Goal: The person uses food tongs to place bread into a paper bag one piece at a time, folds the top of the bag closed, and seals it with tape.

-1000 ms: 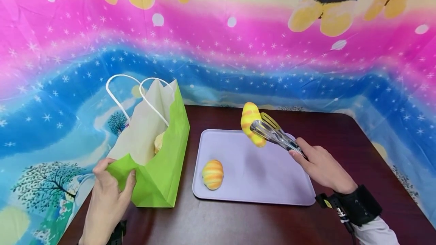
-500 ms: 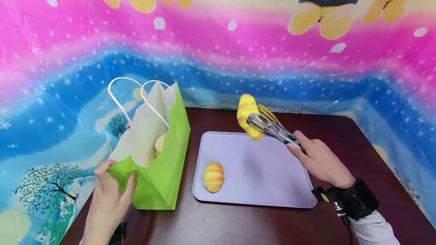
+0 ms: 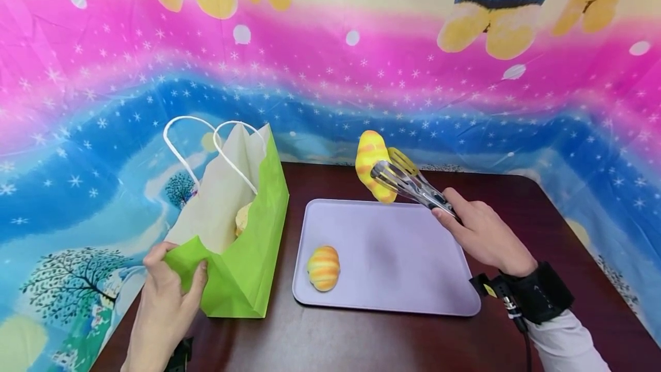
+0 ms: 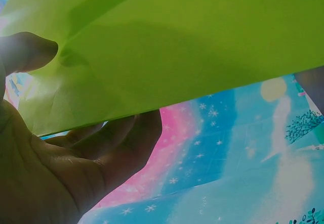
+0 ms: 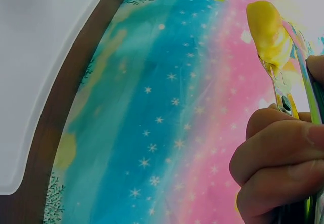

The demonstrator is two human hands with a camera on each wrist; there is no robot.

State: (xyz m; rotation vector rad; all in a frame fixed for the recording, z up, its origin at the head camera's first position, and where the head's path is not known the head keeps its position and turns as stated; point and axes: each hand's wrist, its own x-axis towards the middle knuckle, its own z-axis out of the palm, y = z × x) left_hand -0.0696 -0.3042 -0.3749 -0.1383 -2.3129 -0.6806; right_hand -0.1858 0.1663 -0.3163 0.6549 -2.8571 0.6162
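Observation:
My left hand (image 3: 167,297) pinches the near top edge of a green paper bag (image 3: 263,234), thumb on one face and fingers on the other. The bag stands upright with two white handles, and part of a pale bread piece (image 3: 241,220) shows inside. In my right hand (image 3: 488,234) are metal tongs (image 3: 420,191), their tips closed on a yellow croissant-shaped bread (image 3: 370,162) held above the tray's back edge. The same bread (image 5: 268,34) appears in the right wrist view. A second striped croissant-shaped bread (image 3: 323,268) lies on the tray's left side.
A lilac rectangular tray (image 3: 413,286) lies on the dark wooden table (image 3: 361,340), right of the bag. Behind and to both sides hangs a patterned cloth (image 3: 320,62), close to the table's far edge. A black strap (image 3: 542,294) with a cable circles the right wrist.
My right hand has raised the tongs and the bread, shifting them slightly left. The left hand keeps its hold on the bag, and the bread on the tray has stayed put.

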